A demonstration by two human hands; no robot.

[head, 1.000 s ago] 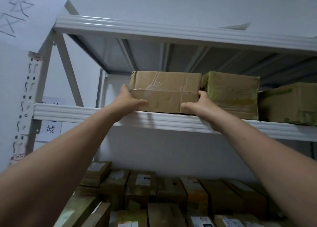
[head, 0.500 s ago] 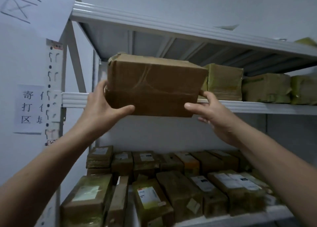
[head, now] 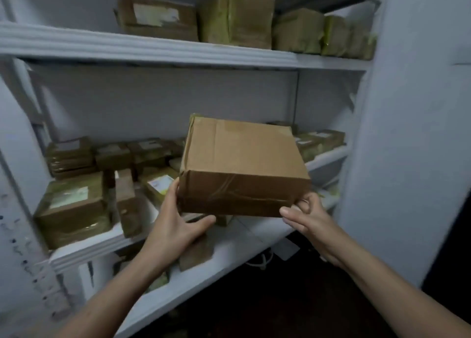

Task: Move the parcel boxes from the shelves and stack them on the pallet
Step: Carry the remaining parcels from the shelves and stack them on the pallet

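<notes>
– Brown cardboard parcel box [head: 242, 164], taped across the front, held up in the air before the front edge of the middle shelf [head: 84, 254]. Touching no shelf.

– Held how?

– Gripped from below by both hands. Left hand [head: 175, 225] clasped round the lower left corner, thumb under the front bottom edge, fingers up the left side. Right hand [head: 308, 217] gripping the lower right corner, thumb along the bottom edge, fingers curled at the corner itself.

– Level or tilted?

– Roughly level, with top face and taped front face both in view.

– And on the shelves?

– Upper shelf [head: 153, 49]: a labelled brown box [head: 155, 16] near the middle, then greenish-taped boxes [head: 237, 16] in a row out to the right end. Middle shelf: smaller labelled parcels [head: 74, 207] packed from the left end to the right end, some hidden behind the held box. Lower shelf [head: 242, 238]: bare white board beneath both hands, with a small brown parcel [head: 196, 253] just under the left hand.

– Right of all that?

– Pale wall [head: 413, 133], close against the right end of the shelves. Label print too blurred to read.
</notes>
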